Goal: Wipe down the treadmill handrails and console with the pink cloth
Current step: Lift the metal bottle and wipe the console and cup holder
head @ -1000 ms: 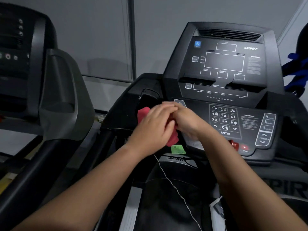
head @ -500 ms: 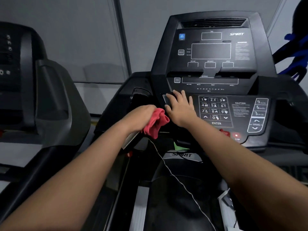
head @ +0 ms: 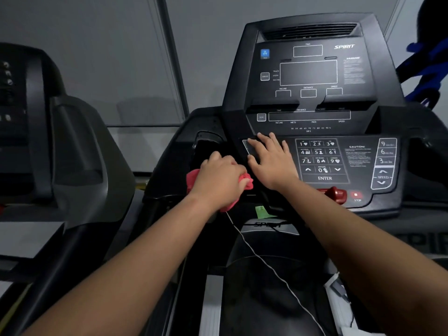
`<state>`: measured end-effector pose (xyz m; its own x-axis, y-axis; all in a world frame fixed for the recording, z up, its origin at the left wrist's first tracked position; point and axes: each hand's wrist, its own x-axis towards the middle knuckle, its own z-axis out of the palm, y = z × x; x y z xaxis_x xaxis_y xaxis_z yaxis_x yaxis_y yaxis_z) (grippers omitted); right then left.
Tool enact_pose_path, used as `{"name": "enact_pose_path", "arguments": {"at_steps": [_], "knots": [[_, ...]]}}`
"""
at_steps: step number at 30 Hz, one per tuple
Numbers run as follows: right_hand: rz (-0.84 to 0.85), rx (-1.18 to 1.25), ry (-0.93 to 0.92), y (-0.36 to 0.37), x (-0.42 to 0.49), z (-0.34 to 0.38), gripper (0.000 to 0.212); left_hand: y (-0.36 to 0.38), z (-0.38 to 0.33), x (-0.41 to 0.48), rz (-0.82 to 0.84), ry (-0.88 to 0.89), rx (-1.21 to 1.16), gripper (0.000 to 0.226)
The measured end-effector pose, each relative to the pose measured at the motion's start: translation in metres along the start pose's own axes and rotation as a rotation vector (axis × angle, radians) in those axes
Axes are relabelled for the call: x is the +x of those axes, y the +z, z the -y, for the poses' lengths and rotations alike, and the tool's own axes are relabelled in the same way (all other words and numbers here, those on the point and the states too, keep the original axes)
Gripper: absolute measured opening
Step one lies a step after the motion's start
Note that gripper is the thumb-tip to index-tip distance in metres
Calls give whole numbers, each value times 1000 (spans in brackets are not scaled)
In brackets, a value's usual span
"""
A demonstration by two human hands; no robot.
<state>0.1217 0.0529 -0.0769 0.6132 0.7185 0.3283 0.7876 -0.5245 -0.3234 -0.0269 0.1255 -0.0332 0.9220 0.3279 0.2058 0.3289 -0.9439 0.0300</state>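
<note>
The black treadmill console (head: 312,112) rises ahead, with a number keypad (head: 320,161) on its lower panel. My left hand (head: 219,178) grips the bunched pink cloth (head: 194,179) against the console's lower left corner, beside the dark cup recess (head: 206,146). Cloth shows on both sides of that hand. My right hand (head: 269,161) lies flat with fingers spread on the panel just left of the keypad. The left handrail (head: 169,190) runs down from under the cloth.
A second treadmill (head: 55,151) stands close on the left. A red safety key (head: 335,194) and stop button (head: 356,195) sit below the keypad. A thin white cord (head: 266,263) hangs across the belt. Something blue (head: 426,69) is at the upper right.
Both hands held the cloth together a second ago. My right hand has let go and spread flat on the panel. My left hand has carried the cloth left and pressed it on the corner.
</note>
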Motion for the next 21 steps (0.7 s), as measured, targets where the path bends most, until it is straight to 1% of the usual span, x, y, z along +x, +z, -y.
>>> {"name": "enact_pose_path", "arguments": {"at_steps": [2,4,5,7,8,9,10,13,14,16,18,21], "knots": [[-6,-2,3,0,0,0,50,-6,0,12,98,16,57,29],[-15,-12,7,1,1,0,50,-13,-4,19,201,39,43,23],[-19,-12,11,1,1,0,49,-18,-5,24,300,18,-24,22],[-30,-7,18,0,1,0,49,-27,-3,33,534,-65,-299,24],[-34,-5,18,0,1,0,49,-30,2,35,594,-101,-438,24],[-36,-4,15,1,1,0,49,-29,9,37,608,-130,-547,22],[-39,0,12,1,1,0,49,-26,16,37,597,-159,-642,20],[-40,14,15,-1,2,1,49,-9,29,28,560,-294,-1019,20],[-40,13,18,-2,2,1,49,-5,28,26,510,-310,-1072,20],[-40,13,24,-3,2,1,49,0,25,25,379,-309,-1020,28],[-40,16,22,-2,2,2,49,5,21,23,235,-293,-881,38],[-43,19,30,-1,3,2,49,8,11,14,109,-295,-675,33]]}}
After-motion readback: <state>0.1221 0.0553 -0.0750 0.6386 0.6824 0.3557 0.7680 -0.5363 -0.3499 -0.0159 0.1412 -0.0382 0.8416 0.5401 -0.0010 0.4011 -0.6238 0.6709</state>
